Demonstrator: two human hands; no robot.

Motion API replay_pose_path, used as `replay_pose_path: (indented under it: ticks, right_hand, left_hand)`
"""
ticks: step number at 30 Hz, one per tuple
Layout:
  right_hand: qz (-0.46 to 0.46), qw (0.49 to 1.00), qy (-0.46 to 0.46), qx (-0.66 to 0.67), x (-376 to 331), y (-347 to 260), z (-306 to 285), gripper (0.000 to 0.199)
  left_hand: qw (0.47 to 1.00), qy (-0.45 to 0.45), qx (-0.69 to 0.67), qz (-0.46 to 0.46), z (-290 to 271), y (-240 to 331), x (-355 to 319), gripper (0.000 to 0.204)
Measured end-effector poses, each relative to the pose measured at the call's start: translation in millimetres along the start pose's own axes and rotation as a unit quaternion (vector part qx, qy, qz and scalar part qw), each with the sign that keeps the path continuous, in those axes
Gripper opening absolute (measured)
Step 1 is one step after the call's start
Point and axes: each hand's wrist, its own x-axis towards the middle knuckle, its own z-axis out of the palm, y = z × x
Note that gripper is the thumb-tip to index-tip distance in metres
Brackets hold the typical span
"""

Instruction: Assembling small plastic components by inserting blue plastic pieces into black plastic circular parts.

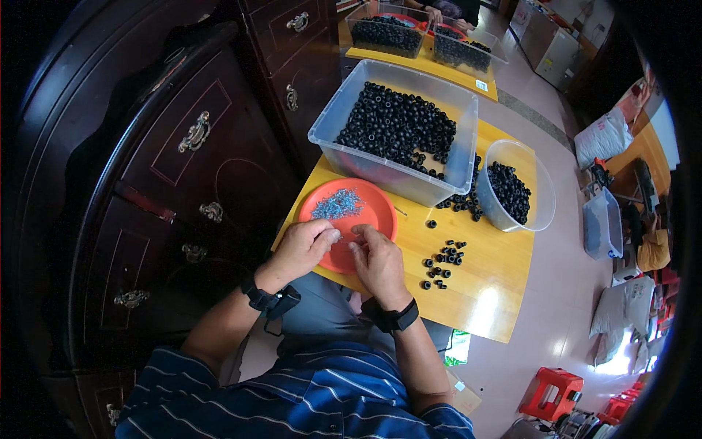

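Your left grip (300, 246) and your right grip (382, 260) are over the near half of a round red plate (378, 211), facing each other, with a gap between them. The fingers of each curl in toward the thumb, but you cannot tell whether either one is clenched on something or released; anything pinched there is too small to make out. A loose heap of small blue-silver bits (338, 204) lies on the far left part of the plate, just beyond your left grip. The plate sits on the yellow table (491, 256) at the edge nearest you, and a thin little rod (401, 212) lies just right of its rim.

Beyond the plate stands a large clear bin (386, 170) with many black ring-shaped pieces (398, 121) inside. To its right, a round clear tub (542, 196) holds more black pieces (510, 190). Others lie crowded on the table between bin and tub, and a scattered group (444, 257) lies nearer you, right of the plate. You wear a black band on each wrist
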Motion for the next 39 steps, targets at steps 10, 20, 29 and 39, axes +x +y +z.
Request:
replay_pose_path:
  ticks: [10, 20, 29, 39]
  right_hand:
    - [0.044, 0.979, -0.039, 0.197, -4.1, -10.0, -7.8, 0.012]
    - [0.076, 0.97, -0.055, 0.223, -1.2, -4.6, -6.9, 0.013]
    - [0.19, 0.847, -0.096, 0.486, -12.3, 0.7, -21.5, 0.013]
    - [0.233, 0.81, -0.12, 0.525, -50.7, 2.9, -48.2, 0.016]
  left_hand:
    - [0.995, -0.02, 0.046, 0.085, 2.2, 13.2, -0.7, 0.022]
    - [0.997, -0.024, 0.013, 0.069, 8.5, 10.9, 6.8, 0.027]
    - [0.987, -0.049, -0.146, 0.035, 8.1, 23.9, -1.6, 0.018]
    - [0.977, -0.12, -0.173, 0.046, 34.5, 42.7, -19.9, 0.012]
